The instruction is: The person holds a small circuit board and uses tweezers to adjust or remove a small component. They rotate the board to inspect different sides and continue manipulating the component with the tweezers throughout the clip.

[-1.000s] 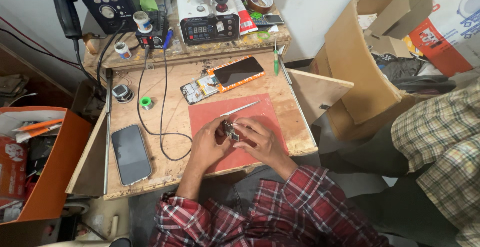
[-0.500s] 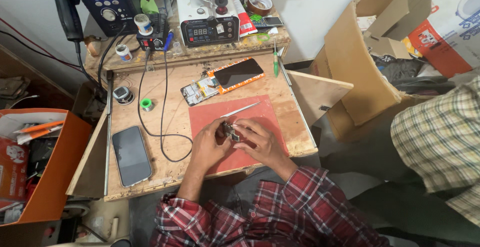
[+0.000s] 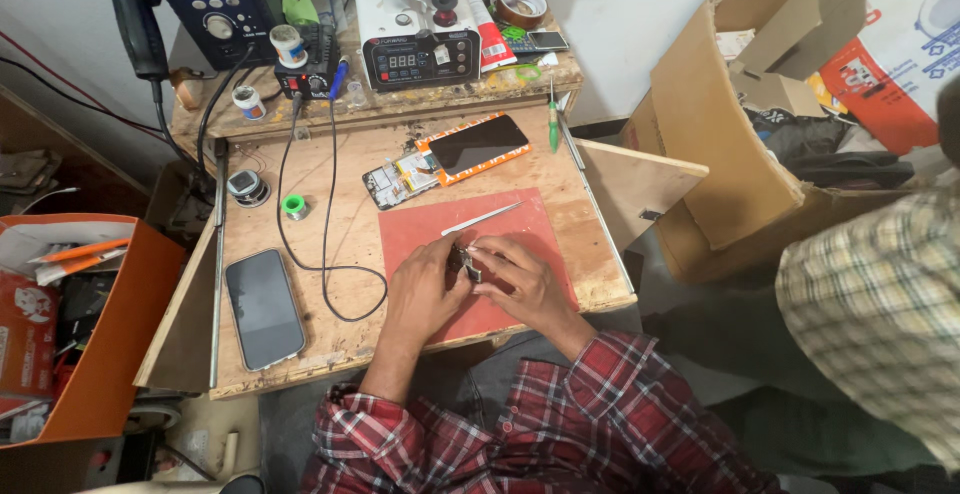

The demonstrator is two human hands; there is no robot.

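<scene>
1. Left hand (image 3: 425, 289): fingers curled inward, pinching one side of a small dark part (image 3: 464, 264); wrist rests on the red mat (image 3: 420, 229).
2. Right hand (image 3: 520, 279): fingers bent, thumb and fingertips closed on the other side of the same part, which sits between both hands, low over the mat.
3. Small dark part: near the centre of the mat; too small to tell its make-up beyond a dark body with a pale edge.
4. Metal tweezers (image 3: 483, 219): lying loose on the mat at 12 o'clock from the hands, just apart from them.
5. Opened phone with orange frame (image 3: 448, 157): further out at 12 o'clock, screen half lifted off the body, flat on the wooden bench (image 3: 340, 339).
6. Black phone (image 3: 264, 308): at 9 o'clock, face up, well apart from the hands.
7. Black cable (image 3: 330, 274): looped between the black phone and the mat.
8. Solder spool (image 3: 294, 206) and round tin (image 3: 246, 189): at 10 o'clock.
9. Green screwdriver (image 3: 552, 119): at 1 o'clock by the bench edge.
10. Handling note, as a judgement: the part looks light and easily dropped, so both wrists are best kept planted on the mat, the pinch even and gentle, and the work held low so anything that slips lands on the mat, not the floor.
</scene>
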